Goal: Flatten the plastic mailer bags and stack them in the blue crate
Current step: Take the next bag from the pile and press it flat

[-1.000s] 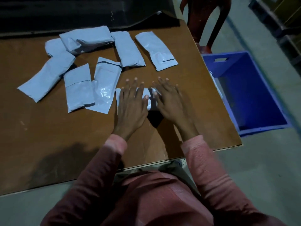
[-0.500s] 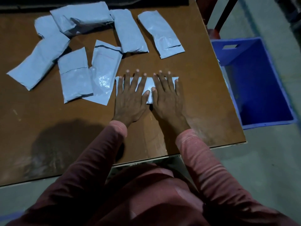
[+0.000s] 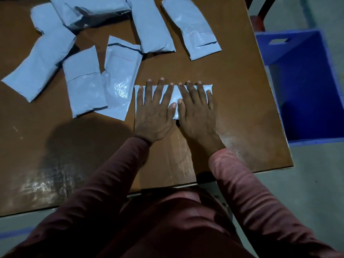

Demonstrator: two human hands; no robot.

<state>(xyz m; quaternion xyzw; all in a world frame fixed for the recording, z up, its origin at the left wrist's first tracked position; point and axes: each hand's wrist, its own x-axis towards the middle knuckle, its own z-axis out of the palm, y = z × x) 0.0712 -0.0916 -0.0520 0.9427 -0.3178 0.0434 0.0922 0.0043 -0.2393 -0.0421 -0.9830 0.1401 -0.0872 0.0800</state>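
Mailer bag [image 3: 175, 94] at the centre of the frame, laid crosswise on the bench [image 3: 238, 112], is the one we are flattening. Our left hand [image 3: 154, 112] covers its left half and our right hand [image 3: 197, 110] its right half. Both hands are spread flat, palms down, fingers straight and fanned, thumbs almost meeting over the middle. Neither has hold of anything; they only press. We judge the spread is there to load as much of the plastic as possible, so trapped air is pushed towards the ends and the bag lies thin enough to stack. Only slivers of it show between the fingers, plus its right end past the little finger.

To the left and above, the loose mailer bags [image 3: 83, 81] lie scattered across the upper left and upper middle of the frame. Several overlap, and most look puffy or creased. The nearest sits just beside our left hand without touching the pressed bag. We take these to be waiting their turn.

The blue crate [image 3: 290, 47] stands off the bench's right edge, at the right of the frame and lower than the bench top. From there a flattened bag could go across with the right hand alone. No mailer shows in the part of the crate we can see. A chair [image 3: 257, 23] peeks in at the upper right.
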